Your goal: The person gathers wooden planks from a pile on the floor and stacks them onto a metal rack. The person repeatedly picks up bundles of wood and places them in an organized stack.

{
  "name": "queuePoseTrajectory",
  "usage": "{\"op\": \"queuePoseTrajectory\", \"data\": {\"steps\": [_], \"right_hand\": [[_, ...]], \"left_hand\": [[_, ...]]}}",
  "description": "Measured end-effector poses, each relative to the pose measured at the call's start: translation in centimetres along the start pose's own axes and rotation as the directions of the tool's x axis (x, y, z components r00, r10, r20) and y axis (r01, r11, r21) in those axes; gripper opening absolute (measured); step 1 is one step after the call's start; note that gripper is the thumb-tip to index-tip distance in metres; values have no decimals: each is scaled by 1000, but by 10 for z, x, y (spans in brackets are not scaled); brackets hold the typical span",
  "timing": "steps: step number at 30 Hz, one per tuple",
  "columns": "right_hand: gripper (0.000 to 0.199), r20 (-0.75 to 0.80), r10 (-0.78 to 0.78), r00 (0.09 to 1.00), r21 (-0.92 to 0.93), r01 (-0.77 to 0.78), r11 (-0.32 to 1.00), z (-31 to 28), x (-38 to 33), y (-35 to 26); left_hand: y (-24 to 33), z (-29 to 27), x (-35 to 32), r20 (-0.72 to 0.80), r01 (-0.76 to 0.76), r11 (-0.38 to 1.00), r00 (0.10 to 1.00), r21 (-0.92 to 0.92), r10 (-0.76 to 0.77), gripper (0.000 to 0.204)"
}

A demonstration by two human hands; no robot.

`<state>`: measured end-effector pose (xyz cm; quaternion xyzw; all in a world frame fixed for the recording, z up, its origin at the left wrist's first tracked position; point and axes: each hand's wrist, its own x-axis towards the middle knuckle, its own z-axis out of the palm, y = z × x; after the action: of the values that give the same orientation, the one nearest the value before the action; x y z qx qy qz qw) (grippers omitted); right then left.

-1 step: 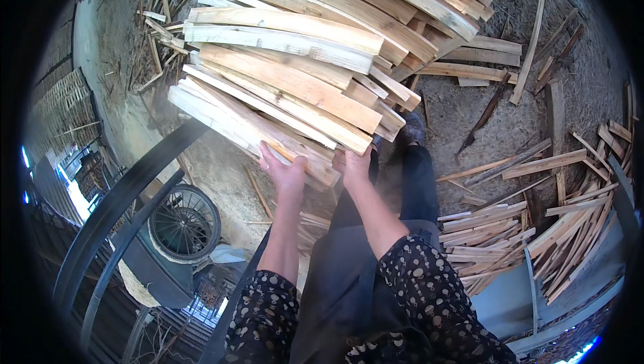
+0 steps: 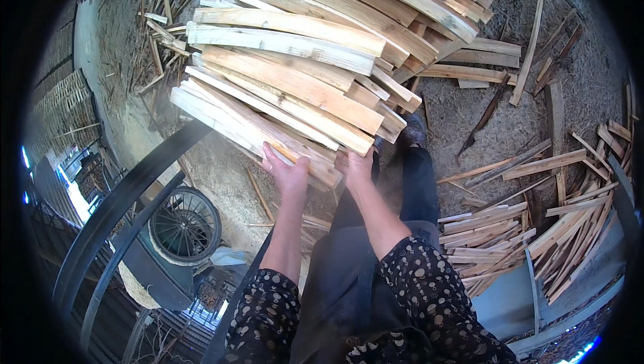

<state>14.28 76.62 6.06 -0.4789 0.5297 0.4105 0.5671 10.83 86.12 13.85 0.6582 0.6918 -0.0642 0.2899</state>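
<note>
At the wood stack (image 2: 295, 84), left grip (image 2: 290, 172) and right grip (image 2: 356, 165) clasp its near edge.

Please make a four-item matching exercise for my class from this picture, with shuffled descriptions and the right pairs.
Things:
1. left hand
2. plank stack
3. spoked wheel
4. right sleeve

Descriptions:
A. dark with pale spots
B. round, in the picture's lower left
C. touching wood
D. pale wood, at the picture's top

Pairs: 1-C, 2-D, 3-B, 4-A

wood strips (image 2: 290, 86): pale tan, cream | sleeves (image 2: 429, 287): black, whitish spots | trousers (image 2: 420, 183): dark blue | wheel (image 2: 185, 224): black
</note>
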Motion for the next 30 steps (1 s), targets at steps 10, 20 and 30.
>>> {"op": "queuePoseTrajectory", "data": {"steps": [10,20,30], "right_hand": [[35,273,-231,934,-313,313,897,-29,2,3],[29,284,-200,938,-368,299,880,-23,-17,14],[25,262,44,964,8,-48,999,-204,-165,-36]], "left_hand": [[4,-25,-10,93,105,973,992,-203,-88,87],[-26,1,-6,-20,-20,991,1000,-131,18,81],[-23,-3,-2,38,21,978,999,-206,-13,61]]}}
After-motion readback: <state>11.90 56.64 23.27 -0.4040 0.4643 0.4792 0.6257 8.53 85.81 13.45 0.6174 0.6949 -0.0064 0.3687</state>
